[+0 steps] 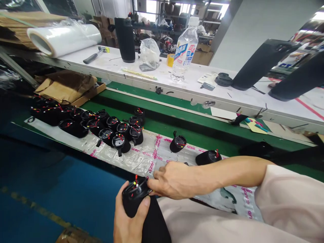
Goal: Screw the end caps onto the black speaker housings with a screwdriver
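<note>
A black cylindrical housing [132, 203] with red, yellow and white wire connectors in its open top is held upright near my lap. My left hand [130, 219] wraps round it from below, thumb in front. At its right rim, the bent fingers of my right hand [168, 180] pinch at the edge; what lies between them is too small to make out. Beyond my hands, a similar black housing [178, 144] stands on the plastic-covered bench [141, 157], and another [209, 157] lies on its side near my right forearm. Several more are grouped at the left.
A raised white shelf [162, 76] runs across behind, holding a water bottle [184, 50], a hammer [96, 55], a plastic film roll [64, 38] and tall black cylinders [125, 40]. Crumpled brown paper [67, 87] sits at the left. Blue floor [83, 195] shows below.
</note>
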{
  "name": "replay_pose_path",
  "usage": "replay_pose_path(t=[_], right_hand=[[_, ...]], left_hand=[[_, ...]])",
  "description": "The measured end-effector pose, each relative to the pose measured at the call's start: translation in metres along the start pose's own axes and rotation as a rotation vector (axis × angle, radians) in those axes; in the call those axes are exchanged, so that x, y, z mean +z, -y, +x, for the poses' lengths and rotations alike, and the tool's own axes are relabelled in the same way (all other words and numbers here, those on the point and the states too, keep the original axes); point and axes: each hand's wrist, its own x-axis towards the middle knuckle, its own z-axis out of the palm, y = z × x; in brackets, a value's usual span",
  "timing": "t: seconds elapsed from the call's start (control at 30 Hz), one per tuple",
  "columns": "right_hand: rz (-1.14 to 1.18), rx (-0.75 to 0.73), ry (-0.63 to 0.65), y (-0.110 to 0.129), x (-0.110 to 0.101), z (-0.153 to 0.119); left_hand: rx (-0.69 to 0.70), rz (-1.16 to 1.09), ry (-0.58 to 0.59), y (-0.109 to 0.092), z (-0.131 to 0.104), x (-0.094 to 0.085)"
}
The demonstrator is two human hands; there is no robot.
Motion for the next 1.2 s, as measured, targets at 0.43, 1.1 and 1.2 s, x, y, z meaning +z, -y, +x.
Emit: replay_pose_path(t=[0.43, 1.1, 1.2], right_hand=[[0.349, -0.072, -0.151, -0.017, 0.026, -0.010], [0.305, -0.012, -0.044, -0.013, 0.006, 0.009], [0.258, -0.031, -0.079, -0.013, 0.010, 0.011]], left_hand=[[-0.054, -0.355, 0.178, 0.006, -0.004, -0.006], [-0.068, -0.234, 0.062, 0.007, 0.014, -0.011], [-0.057, -0.180, 0.059, 0.006, 0.014, -0.011]])
